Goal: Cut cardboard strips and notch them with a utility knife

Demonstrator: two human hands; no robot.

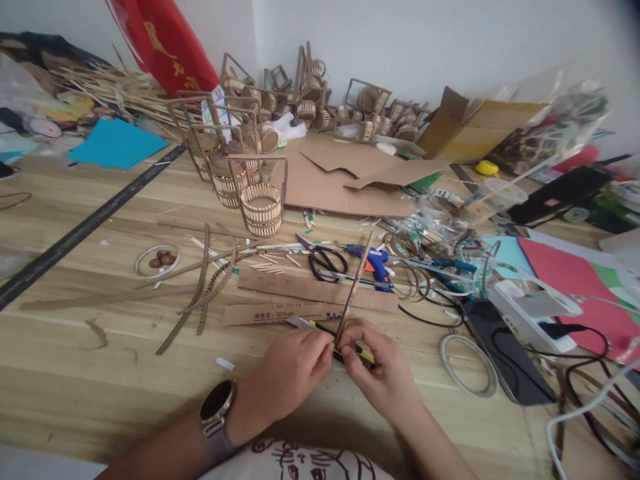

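Observation:
My left hand (289, 375), with a watch on its wrist, pinches the lower end of a thin brown cardboard strip (354, 288) that slants up and away to the right. My right hand (381, 372) is closed on the same end of the strip from the right side. A yellow and black utility knife (320, 327) lies on the wooden table (100, 373) just under both hands, its blade end pointing left. Flat cardboard strips (300, 288) lie just beyond the hands.
Black scissors (323, 259) and a blue glue gun (376, 265) lie behind the strips. Small slatted wooden baskets (261, 208) stand farther back. A tape roll (156, 260) is at left, cables, a phone (505, 353) and a white power strip (530, 310) at right.

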